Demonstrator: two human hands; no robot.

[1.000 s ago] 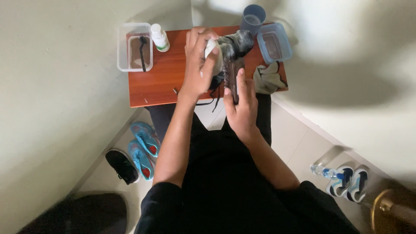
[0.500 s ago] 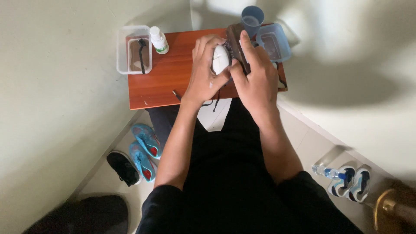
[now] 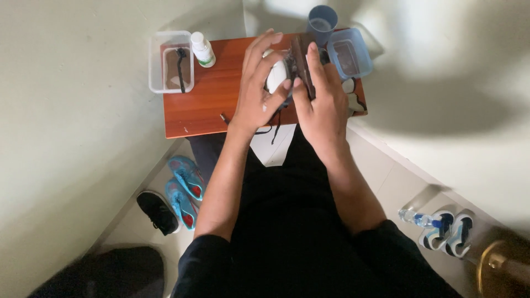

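Seen from above, a person in black clothes works at a small reddish-brown wooden worktop (image 3: 210,105) set against pale walls. Both bare hands meet near its far edge, around a dark shoe (image 3: 301,60) that stands on its side between them. The left hand (image 3: 259,94) is partly open, its fingers spread and curved over the shoe, pressing a white cloth or pad (image 3: 276,74) against it; exactly what the white thing is cannot be told. The right hand (image 3: 323,102) lies flat along the shoe's other side, fingers straight and close together, bracing it rather than closing around it. Dark laces (image 3: 274,129) dangle off the worktop's near edge below the hands. At the worktop's far left corner stands a clear rectangular plastic box (image 3: 157,60) with a dark strip lying inside it. Just beside that box stands a small white bottle (image 3: 202,49) with a white cap and a green-and-white label. At the far right are a grey-blue cup (image 3: 322,22) and, near it, a blue-tinted clear box (image 3: 361,52). On the tiled floor to the left lie a pair of bright blue shoes with red insides (image 3: 185,190) and a black shoe (image 3: 157,211) just beside them. To the right on the floor are a pair of white, blue and black sneakers (image 3: 450,233) with a clear plastic bottle (image 3: 418,218) lying close by.
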